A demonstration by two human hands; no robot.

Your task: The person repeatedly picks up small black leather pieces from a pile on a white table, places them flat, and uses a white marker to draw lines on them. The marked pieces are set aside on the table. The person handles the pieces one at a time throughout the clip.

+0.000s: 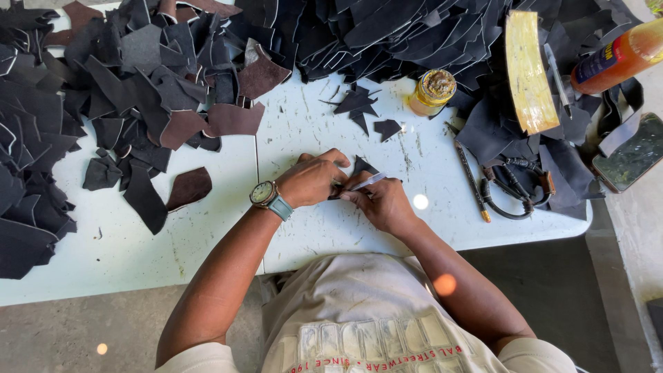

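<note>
My left hand (314, 181), with a wristwatch (264, 194) on it, presses a small dark leather piece (362, 166) flat on the white table (207, 249). My right hand (381, 202) sits right beside it, fingers closed on a thin silver pen (368, 182) whose tip rests against the leather piece. Both hands touch at the fingertips near the table's middle. Most of the leather piece is hidden under my fingers.
Large heaps of dark and brown leather scraps (138, 76) cover the far and left table. A small glue jar (433, 90), yellow strip (527, 69), orange bottle (618, 59), black scissors (514, 192), a pencil (472, 183) and a phone (632, 157) lie to the right.
</note>
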